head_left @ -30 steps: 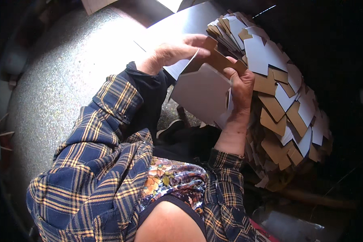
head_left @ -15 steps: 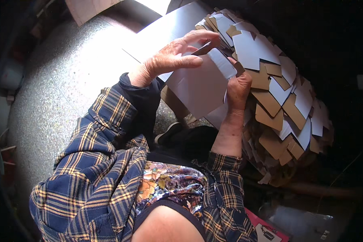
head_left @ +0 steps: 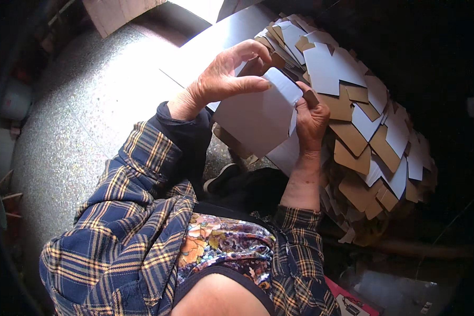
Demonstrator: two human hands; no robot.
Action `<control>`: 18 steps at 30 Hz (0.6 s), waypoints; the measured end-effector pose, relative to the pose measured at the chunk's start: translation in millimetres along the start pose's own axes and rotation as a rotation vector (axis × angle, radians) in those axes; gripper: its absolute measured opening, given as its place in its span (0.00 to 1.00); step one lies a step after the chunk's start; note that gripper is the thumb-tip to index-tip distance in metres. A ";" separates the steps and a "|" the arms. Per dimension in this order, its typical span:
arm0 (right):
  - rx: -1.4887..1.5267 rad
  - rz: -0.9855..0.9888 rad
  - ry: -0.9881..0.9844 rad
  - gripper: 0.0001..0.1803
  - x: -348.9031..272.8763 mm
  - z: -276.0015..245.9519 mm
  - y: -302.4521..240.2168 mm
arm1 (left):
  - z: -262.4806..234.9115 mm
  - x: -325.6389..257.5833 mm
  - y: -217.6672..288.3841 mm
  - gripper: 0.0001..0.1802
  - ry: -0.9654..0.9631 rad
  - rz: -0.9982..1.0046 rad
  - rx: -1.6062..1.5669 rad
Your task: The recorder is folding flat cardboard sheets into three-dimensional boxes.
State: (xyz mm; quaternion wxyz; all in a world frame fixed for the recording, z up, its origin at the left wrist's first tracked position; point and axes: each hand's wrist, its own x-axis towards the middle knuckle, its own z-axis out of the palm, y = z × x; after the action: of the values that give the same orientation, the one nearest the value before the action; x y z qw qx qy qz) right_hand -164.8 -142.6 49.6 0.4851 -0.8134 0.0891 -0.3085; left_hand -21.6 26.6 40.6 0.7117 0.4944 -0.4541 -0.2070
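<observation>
A partly folded cardboard box (head_left: 253, 121), white on its broad face and brown inside, is tilted over my lap with a narrow white flap (head_left: 283, 86) along its upper right edge. My right hand (head_left: 312, 121) grips that side, thumb near the flap's end and fingers behind, beside a small brown tab. At the top, my left hand (head_left: 229, 73) curls round the box's upper edge. Its thumb lies at the flap's left end, and the bent index finger reaches the brown part behind. The other left fingers are partly hidden.
A large heap of cut cardboard pieces (head_left: 353, 121), white and brown, rises at the right. A pale flat surface (head_left: 210, 39) stretches behind the hands. Speckled floor (head_left: 79, 121) lies at the left, a cardboard panel (head_left: 121, 16) at the top, and a pink printed item (head_left: 347, 303) at the lower right.
The fingers of my left hand have bent further round the upper edge, its thumb moving onto the flap. The flap and the box have shifted slightly left. My right hand keeps its hold.
</observation>
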 end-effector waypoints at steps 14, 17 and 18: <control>0.268 -0.008 -0.594 0.18 4.0 -27.7 -18.5 | 13.1 0.8 1.3 0.39 0.010 -0.003 -0.120; 0.288 0.014 -0.686 0.16 7.8 -32.1 -19.8 | 14.0 3.4 4.4 0.40 -0.039 -0.033 -0.073; 0.301 0.017 -0.712 0.16 10.5 -34.2 -17.8 | 14.3 4.7 4.3 0.40 -0.058 -0.054 -0.057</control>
State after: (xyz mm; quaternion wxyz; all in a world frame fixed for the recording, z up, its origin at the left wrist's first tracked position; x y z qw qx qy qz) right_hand -179.3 -163.3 80.6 0.6021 -0.7886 -0.1241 -0.0125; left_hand -32.1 17.6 47.8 0.7062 0.4798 -0.4550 -0.2533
